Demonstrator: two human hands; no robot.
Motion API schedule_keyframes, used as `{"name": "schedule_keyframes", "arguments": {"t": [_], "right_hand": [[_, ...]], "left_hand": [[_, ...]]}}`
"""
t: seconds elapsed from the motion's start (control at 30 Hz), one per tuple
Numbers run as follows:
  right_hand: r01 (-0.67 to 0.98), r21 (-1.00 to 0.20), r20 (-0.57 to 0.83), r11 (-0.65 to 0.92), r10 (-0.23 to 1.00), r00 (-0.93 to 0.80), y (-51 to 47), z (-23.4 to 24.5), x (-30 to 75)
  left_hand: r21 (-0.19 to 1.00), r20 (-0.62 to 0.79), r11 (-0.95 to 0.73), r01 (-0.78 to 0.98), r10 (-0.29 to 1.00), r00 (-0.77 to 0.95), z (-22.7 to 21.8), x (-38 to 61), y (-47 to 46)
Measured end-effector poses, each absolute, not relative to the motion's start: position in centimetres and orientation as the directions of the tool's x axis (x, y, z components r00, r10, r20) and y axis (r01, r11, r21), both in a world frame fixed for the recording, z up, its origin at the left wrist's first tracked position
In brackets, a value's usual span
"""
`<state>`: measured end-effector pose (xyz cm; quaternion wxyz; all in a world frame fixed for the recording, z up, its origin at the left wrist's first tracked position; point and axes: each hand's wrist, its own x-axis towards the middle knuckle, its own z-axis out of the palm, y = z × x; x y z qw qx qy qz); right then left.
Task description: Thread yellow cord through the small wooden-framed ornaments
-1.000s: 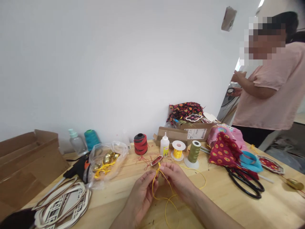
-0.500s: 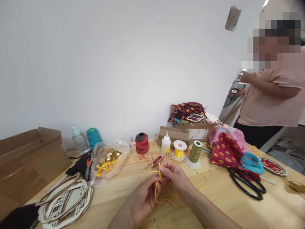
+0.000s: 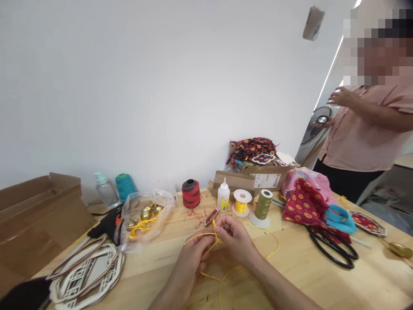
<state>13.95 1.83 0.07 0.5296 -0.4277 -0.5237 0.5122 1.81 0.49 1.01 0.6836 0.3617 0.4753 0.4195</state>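
My left hand [image 3: 192, 254] and my right hand [image 3: 236, 238] meet just above the wooden table [image 3: 300, 267], both pinching a thin yellow cord [image 3: 209, 275]. The cord arcs out to the left of my left fingers, and its slack curls on the table below my wrists. A small red ornament [image 3: 211, 217] lies just beyond my fingertips. Behind it stand a white glue bottle [image 3: 223, 196], a yellow cord spool [image 3: 241, 202] and an olive thread spool [image 3: 262, 206].
A plastic bag of gold bells [image 3: 143, 217], a glue gun [image 3: 105, 224], wooden cutouts [image 3: 85, 271] and a cardboard box [image 3: 35, 215] lie left. Red patterned fabric [image 3: 305, 202], black scissors [image 3: 335, 249] and a red-black spool [image 3: 191, 193] sit right and behind. A person in a pink shirt [image 3: 364, 133] stands at far right.
My left hand has turned over and drawn the cord out sideways to the left, forming a loop. The person at right has raised their hands and shifted further right.
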Motion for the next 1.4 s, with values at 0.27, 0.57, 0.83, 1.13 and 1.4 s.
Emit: {"name": "schedule_keyframes", "arguments": {"t": [0.27, 0.57, 0.83, 1.13, 1.4], "right_hand": [[0.072, -0.98, 0.182, 0.186, 0.982, -0.058, 1.9, -0.6, 14.3], [-0.101, -0.992, 0.095, 0.081, 0.986, -0.138, 1.8, 0.4, 14.3], [-0.15, -0.983, -0.072, -0.103, 0.977, -0.203, 1.6, 1.1, 15.6], [0.059, -0.994, 0.087, 0.097, 0.984, -0.156, 1.7, 1.2, 15.0], [0.036, -0.997, 0.068, 0.073, 0.989, -0.133, 1.8, 1.1, 15.2]], "left_hand": [[0.971, -0.223, 0.232, -0.05, 0.964, 0.146, 1.5, 1.6, 1.2], [0.948, -0.244, 0.283, -0.143, 0.94, 0.237, -0.3, 1.1, 1.7], [0.9, -0.167, 0.269, -0.342, 0.939, 0.3, 0.1, 1.1, 2.1], [0.97, -0.118, 0.165, -0.181, 0.962, 0.244, -0.1, 0.7, 2.3], [0.979, -0.116, 0.155, -0.132, 0.958, 0.263, 0.6, 1.1, 2.0]]}}
